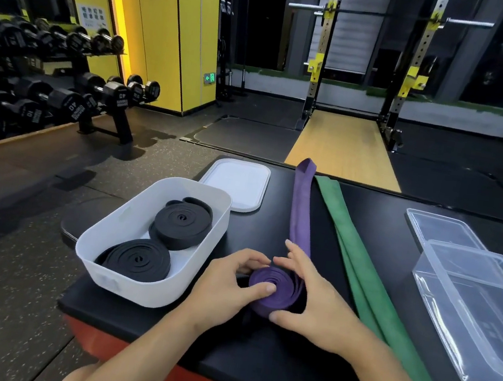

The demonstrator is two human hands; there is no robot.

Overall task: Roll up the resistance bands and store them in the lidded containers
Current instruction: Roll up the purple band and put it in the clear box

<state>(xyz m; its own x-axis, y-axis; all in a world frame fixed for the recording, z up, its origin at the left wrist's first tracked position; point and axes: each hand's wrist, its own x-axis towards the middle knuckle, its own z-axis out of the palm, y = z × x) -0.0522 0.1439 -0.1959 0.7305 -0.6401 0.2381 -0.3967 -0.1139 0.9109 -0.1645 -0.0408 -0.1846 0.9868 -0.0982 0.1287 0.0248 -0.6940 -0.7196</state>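
I have the purple band (pixel 278 286) partly rolled, and its coil sits on the black pad (pixel 253 352) right in front of me, between the white container (pixel 112 254) and the green band (pixel 357 276). My left hand (pixel 230 287) grips the coil from the left, thumb pressed flat on its face so the inner turns cannot spring loose. My right hand (pixel 312 302) cups it from the right, thumb at the near edge and fingers over the far side, where the loose length feeds in. Both hands are wrapped round the coil; neither is free. The unrolled tail (pixel 300 210) runs straight away from me toward the far edge of the pad, laid flat, which I judge lets it wind on without twisting. The green band lies stretched out just beside it on the right, apart from the coil, ready for rolling after. The white container stands close on my left with its white lid (pixel 238 185) off and set behind it, so a finished roll can drop straight in. 2 black rolls (pixel 182 222) lie in it, and I reckon the space left is tight. The clear container (pixel 481 335) on my right is open too, its clear lid (pixel 442 226) behind it, and holds nothing that I can see. I judge I am about halfway: 2 bands stored, 1 in hand, 1 untouched, lids not yet on.
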